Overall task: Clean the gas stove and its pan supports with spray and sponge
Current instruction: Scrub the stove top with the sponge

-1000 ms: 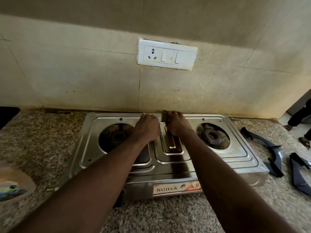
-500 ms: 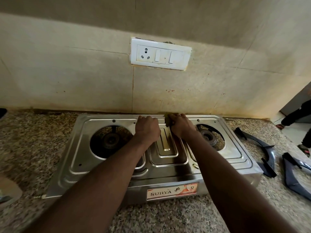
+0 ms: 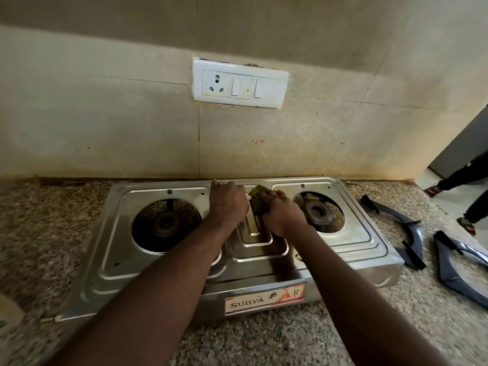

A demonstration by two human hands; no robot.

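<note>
A steel stove (image 3: pixel 343 241) sits on the speckled counter (image 3: pixel 52 233). The left hand (image 3: pixel 228 204) rests on its far middle. Just to the right, the right hand (image 3: pixel 282 215) holds a green sponge (image 3: pixel 256 196) against it. Two dark pan supports (image 3: pixel 412 233) lie on the right.

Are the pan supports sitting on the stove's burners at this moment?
No, the pan supports lie on the counter to the right of the stove, leaving both burners bare.

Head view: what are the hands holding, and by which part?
Right hand grips the green sponge by its near end; left hand rests on the stove, nothing visibly held.
</note>
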